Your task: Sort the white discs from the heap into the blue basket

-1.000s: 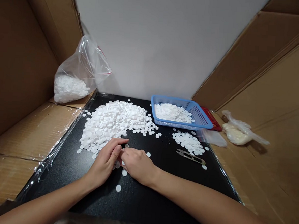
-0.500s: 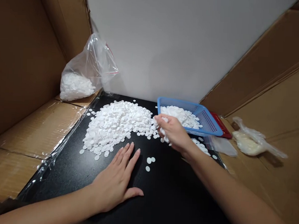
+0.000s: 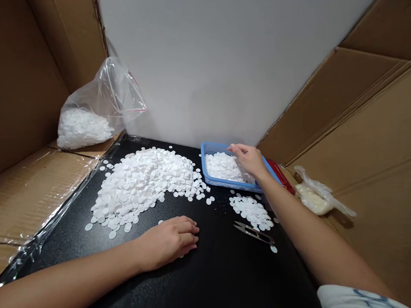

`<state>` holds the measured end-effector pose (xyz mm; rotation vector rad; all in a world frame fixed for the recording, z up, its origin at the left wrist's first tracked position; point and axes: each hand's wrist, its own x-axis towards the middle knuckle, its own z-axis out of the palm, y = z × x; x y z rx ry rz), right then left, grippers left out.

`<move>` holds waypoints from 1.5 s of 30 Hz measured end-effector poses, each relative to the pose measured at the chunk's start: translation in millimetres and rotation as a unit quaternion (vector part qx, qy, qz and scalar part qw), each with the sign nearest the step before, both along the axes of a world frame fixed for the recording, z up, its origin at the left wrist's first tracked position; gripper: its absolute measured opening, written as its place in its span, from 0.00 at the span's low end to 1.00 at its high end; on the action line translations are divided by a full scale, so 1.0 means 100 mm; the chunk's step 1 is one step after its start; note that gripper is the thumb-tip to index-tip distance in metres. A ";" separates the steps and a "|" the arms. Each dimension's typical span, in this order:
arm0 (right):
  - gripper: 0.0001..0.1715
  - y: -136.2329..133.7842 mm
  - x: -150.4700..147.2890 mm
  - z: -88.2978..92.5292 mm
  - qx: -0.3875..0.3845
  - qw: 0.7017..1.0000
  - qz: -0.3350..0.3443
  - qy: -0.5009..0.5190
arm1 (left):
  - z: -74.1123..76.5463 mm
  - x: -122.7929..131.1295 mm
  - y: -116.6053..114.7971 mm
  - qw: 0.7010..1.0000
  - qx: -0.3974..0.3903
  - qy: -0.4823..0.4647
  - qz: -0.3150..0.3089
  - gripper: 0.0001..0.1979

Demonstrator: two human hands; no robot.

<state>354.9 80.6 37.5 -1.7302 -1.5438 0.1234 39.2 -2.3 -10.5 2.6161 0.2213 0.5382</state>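
White discs [image 3: 222, 166] in the blue basket [image 3: 221, 182] lie below the bent fingers of the right hand [image 3: 250, 158]; I cannot tell whether these pinch any. I record the left hand [image 3: 167, 239] on the black table [image 3: 226, 276], fingers curled close together, the larger disc heap [image 3: 148, 174] beyond them.

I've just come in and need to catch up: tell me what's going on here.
A person's right hand is over the blue plastic basket, which holds white discs. The left hand is palm down at the black tabletop, before a large disc pile. Metal thread snips lie beside a smaller disc pile.
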 end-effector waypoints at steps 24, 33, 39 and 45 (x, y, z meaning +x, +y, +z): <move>0.18 -1.45 -1.44 -0.40 -0.156 0.936 0.316 -0.015 | 0.05 -0.34 -0.25 0.961 -0.203 -0.024 0.188 0.20; 0.45 -1.42 -1.41 -0.48 -0.075 0.923 0.319 -0.201 | 0.19 -0.59 -0.13 0.928 -0.242 -0.032 0.282 0.13; 0.41 -1.27 -1.69 -0.50 -0.091 0.902 0.302 -0.294 | 0.11 -0.48 -0.22 0.945 -0.205 -0.002 0.257 0.10; 0.34 -1.31 -1.60 -0.49 -0.095 0.932 0.320 -0.143 | 0.13 -0.40 -0.20 0.946 -0.213 0.003 0.244 0.05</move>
